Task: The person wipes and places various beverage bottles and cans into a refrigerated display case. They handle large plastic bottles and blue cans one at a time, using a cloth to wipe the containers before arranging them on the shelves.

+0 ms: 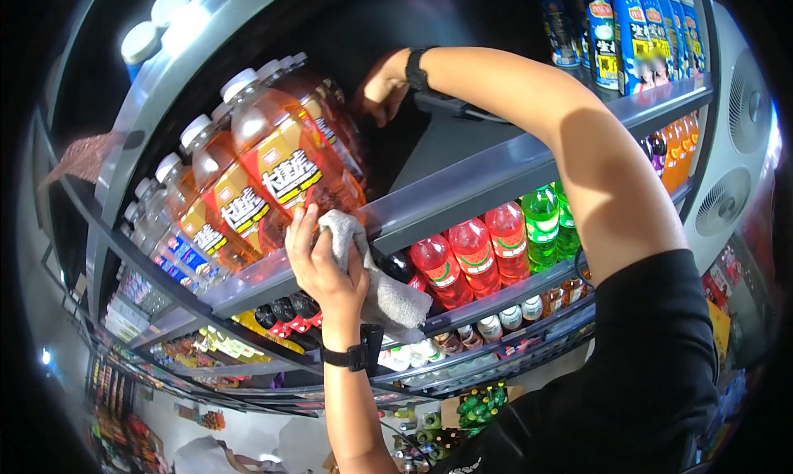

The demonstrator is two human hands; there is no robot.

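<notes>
My left hand (pixel 327 260) grips a grey cloth (pixel 393 294) at the front rail of a cooler shelf (pixel 458 186). The cloth hangs over the rail, and my fingertips rest near the base of a large amber drink bottle (pixel 297 158). Higher up, my right hand (pixel 385 89) reaches deep into the shelf, just right of that row of bottles. Its fingers bend downward in shadow, so whether they hold anything is unclear. More amber bottles (pixel 230 195) with white caps stand in rows to the left.
Blue bottles (pixel 638 34) stand on the right end of the shelf. Below are red bottles (pixel 474 251) and green bottles (pixel 542 226). White fan units (pixel 743 108) border the right side. A box of green bottles (pixel 480 406) sits on the floor. Another person (pixel 210 455) is at lower left.
</notes>
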